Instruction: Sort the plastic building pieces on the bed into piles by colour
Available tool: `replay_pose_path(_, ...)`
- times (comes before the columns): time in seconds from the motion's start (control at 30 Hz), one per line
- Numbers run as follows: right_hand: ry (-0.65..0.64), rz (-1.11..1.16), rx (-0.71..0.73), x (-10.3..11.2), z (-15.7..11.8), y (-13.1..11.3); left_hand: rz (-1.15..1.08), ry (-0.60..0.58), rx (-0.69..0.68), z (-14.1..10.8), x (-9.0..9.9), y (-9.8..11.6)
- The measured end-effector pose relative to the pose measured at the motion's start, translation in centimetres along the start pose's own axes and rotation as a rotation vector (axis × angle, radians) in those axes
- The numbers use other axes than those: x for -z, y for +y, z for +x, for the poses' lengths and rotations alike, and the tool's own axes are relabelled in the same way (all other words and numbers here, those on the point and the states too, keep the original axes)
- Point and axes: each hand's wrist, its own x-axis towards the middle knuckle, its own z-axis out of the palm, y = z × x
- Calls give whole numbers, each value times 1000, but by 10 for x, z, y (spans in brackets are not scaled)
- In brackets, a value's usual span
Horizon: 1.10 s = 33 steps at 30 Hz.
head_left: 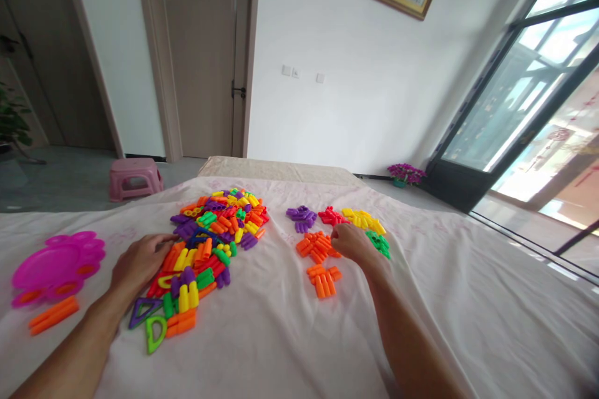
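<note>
My left hand rests at the left edge of a mixed heap of plastic building pieces, its fingers stretched toward the pieces and their tips partly hidden. On the right, my right hand is closed, knuckles up, and its fingers hide whatever they hold. It is among small one-colour groups: red pieces, yellow pieces, green pieces, purple pieces and orange pieces. More orange pieces lie nearer to me. A purple triangle and a green D-shaped piece lie at the heap's near end.
A pink plastic tray lies at the left, with an orange piece beside it. Wrinkled pale cloth covers the table. Beyond stand a pink stool, a door and a pot of purple flowers.
</note>
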Motion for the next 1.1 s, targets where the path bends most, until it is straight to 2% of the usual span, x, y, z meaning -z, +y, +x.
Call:
replay_pose_path(0.13, -96, -140, -24, -10, 1, 4, 10, -22, 27, -1, 2, 3)
replay_pose_path(0.23, -150, -137, -32, -16, 5, 1, 7, -33, 28, 0, 3, 3)
replay_pose_path(0.43, -98, 135, -99, -19, 12, 2, 3, -27, 24, 2, 0, -1)
replay_pose_path(0.57, -175, 304, -122, -22, 15, 9, 3, -26, 11, 3, -2, -4)
replay_pose_path(0.67, -121, 316, -132, -19, 10, 11, 4, -20, 6, 5, -4, -7)
replay_pose_path(0.73, -10, 276, -85, -15, 3, 10, 7, -17, -6, 5, -4, -8)
replay_pose_path(0.8, 72, 249, 28, -12, -9, 6, 11, -16, -12, 5, -4, -9)
replay_pose_path(0.87, 81, 247, 184, -14, -23, 0, 13, -14, -8, 4, -3, -8)
replay_pose_path(0.97, 78, 252, 376, -30, -45, -10, 10, -7, -7, 4, -3, -8)
replay_pose_path(1.1, 89, 190, 435, -52, -63, -13, 11, -14, -3, 5, -3, -7)
